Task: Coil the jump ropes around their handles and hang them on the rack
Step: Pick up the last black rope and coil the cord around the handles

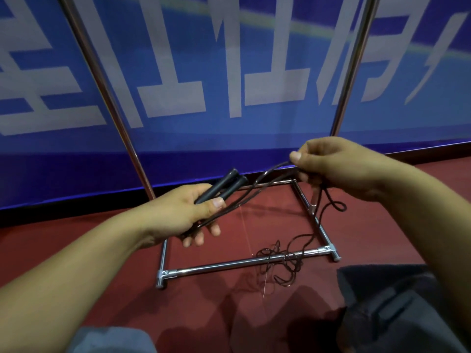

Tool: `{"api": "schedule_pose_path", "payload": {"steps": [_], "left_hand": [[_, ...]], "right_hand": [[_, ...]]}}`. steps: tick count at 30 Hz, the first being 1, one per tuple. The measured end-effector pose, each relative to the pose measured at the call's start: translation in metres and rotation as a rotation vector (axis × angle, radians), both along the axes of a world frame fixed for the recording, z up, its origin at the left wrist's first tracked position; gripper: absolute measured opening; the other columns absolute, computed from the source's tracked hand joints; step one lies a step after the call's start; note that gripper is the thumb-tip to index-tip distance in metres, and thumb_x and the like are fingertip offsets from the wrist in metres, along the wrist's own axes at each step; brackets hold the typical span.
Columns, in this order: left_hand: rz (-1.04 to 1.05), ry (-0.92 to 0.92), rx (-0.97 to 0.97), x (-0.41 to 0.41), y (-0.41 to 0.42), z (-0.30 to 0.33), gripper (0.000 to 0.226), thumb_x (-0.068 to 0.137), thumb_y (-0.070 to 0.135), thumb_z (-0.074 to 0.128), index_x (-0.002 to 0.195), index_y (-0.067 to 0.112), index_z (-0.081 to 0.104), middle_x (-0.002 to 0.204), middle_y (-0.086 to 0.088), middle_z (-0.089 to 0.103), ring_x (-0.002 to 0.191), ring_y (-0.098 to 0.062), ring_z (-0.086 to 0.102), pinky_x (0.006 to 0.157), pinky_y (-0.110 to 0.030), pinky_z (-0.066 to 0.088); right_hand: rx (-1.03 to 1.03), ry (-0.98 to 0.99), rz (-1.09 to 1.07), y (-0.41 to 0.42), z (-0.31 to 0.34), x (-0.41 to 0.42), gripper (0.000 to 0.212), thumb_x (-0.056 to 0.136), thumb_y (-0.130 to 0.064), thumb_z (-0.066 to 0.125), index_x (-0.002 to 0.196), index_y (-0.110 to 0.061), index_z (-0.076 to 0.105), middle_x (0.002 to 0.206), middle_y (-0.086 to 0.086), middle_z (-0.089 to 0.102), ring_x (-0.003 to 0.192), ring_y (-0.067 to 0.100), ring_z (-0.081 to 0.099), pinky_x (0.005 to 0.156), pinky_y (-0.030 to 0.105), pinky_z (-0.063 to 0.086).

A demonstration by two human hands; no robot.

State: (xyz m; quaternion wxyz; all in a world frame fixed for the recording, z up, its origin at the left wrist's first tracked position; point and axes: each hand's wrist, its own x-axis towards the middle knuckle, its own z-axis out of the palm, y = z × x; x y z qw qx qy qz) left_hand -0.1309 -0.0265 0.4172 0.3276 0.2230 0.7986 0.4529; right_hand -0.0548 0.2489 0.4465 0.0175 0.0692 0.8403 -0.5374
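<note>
Cord (257, 186) of the jump rope looks thin, limp and tangle-prone, its slack heaped over the rack base's front bar (229, 263). Left hand (178, 215) clasps 2 rigid black handles (221, 186); right hand (336, 166) pinches the cord. Handles give the sure hold.

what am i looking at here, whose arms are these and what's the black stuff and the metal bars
This is one picture from a camera worn on a person's head, looking down at their own bare hands. The left hand grips two black handles of a jump rope side by side. The right hand pinches the thin black cord that runs from them. The rest of the cord hangs down into a loose tangle on the red floor, lying across the front bar of a shiny metal rack. The rack's two poles rise in front of a blue banner.
</note>
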Motion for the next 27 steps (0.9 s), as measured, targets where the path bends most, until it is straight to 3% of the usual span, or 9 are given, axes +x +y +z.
{"api": "schedule_pose_path", "payload": {"steps": [3, 7, 9, 11, 15, 19, 24, 27], "left_hand": [[-0.060, -0.060, 0.012, 0.004, 0.001, 0.003, 0.031, 0.101, 0.033, 0.049, 0.124, 0.014, 0.052, 0.077, -0.008, 0.071, 0.047, -0.016, 0.054, 0.039, -0.023, 0.041], [-0.086, -0.115, 0.036, 0.004, 0.002, 0.007, 0.036, 0.098, 0.039, 0.046, 0.126, 0.018, 0.052, 0.079, -0.008, 0.071, 0.044, -0.013, 0.052, 0.038, -0.022, 0.041], [-0.112, -0.118, 0.040, 0.005, 0.005, 0.008, 0.037, 0.094, 0.042, 0.047, 0.123, 0.020, 0.053, 0.078, -0.008, 0.070, 0.042, -0.012, 0.050, 0.038, -0.022, 0.040], [-0.127, -0.136, 0.047, 0.006, 0.009, 0.007, 0.035, 0.091, 0.044, 0.048, 0.117, 0.022, 0.055, 0.075, -0.008, 0.068, 0.040, -0.011, 0.048, 0.037, -0.021, 0.039], [-0.118, -0.143, 0.044, 0.005, 0.012, 0.007, 0.037, 0.091, 0.045, 0.048, 0.112, 0.016, 0.057, 0.067, -0.004, 0.062, 0.037, -0.010, 0.045, 0.034, -0.020, 0.037], [-0.114, -0.125, 0.006, 0.004, 0.014, 0.005, 0.049, 0.091, 0.053, 0.044, 0.112, 0.011, 0.059, 0.062, -0.003, 0.058, 0.035, -0.009, 0.043, 0.034, -0.019, 0.034], [-0.138, -0.091, -0.024, 0.005, 0.012, 0.005, 0.051, 0.087, 0.054, 0.048, 0.112, 0.011, 0.059, 0.064, -0.004, 0.060, 0.036, -0.009, 0.044, 0.034, -0.020, 0.034], [-0.258, -0.123, -0.112, 0.009, 0.010, 0.007, 0.045, 0.088, 0.050, 0.051, 0.115, 0.015, 0.061, 0.069, -0.004, 0.066, 0.040, -0.009, 0.050, 0.036, -0.020, 0.040]], "right_hand": [[0.439, 0.148, -0.044, 0.002, -0.003, -0.003, 0.022, 0.097, -0.040, 0.057, 0.088, -0.020, 0.060, 0.068, -0.005, 0.069, 0.058, 0.008, 0.058, 0.063, 0.035, 0.050], [0.516, 0.292, 0.004, 0.001, -0.007, -0.012, 0.011, 0.098, -0.029, 0.057, 0.090, -0.032, 0.065, 0.070, -0.002, 0.066, 0.057, 0.006, 0.058, 0.058, 0.029, 0.045], [0.426, 0.288, 0.028, 0.006, -0.010, -0.014, 0.018, 0.099, -0.022, 0.058, 0.092, -0.031, 0.071, 0.073, 0.003, 0.068, 0.058, 0.006, 0.060, 0.056, 0.022, 0.045], [0.191, 0.222, 0.019, 0.009, -0.008, -0.016, 0.018, 0.099, -0.021, 0.058, 0.091, -0.024, 0.074, 0.073, 0.007, 0.066, 0.061, 0.008, 0.057, 0.060, 0.022, 0.043], [-0.204, 0.013, 0.069, 0.010, -0.008, -0.021, 0.027, 0.084, -0.041, 0.064, 0.074, -0.017, 0.057, 0.066, -0.001, 0.050, 0.060, 0.011, 0.040, 0.060, 0.027, 0.036], [-0.167, 0.027, 0.046, 0.004, -0.012, -0.020, 0.028, 0.068, -0.042, 0.077, 0.071, -0.019, 0.061, 0.068, 0.001, 0.050, 0.064, 0.019, 0.040, 0.058, 0.029, 0.037], [-0.068, 0.150, -0.047, -0.005, -0.021, -0.022, 0.025, 0.085, -0.029, 0.074, 0.082, -0.007, 0.062, 0.073, 0.010, 0.052, 0.067, 0.023, 0.044, 0.061, 0.036, 0.042], [0.013, 0.227, -0.059, -0.016, -0.025, -0.020, 0.019, 0.088, -0.024, 0.072, 0.086, -0.006, 0.066, 0.069, 0.006, 0.058, 0.061, 0.016, 0.049, 0.059, 0.027, 0.044]]}}
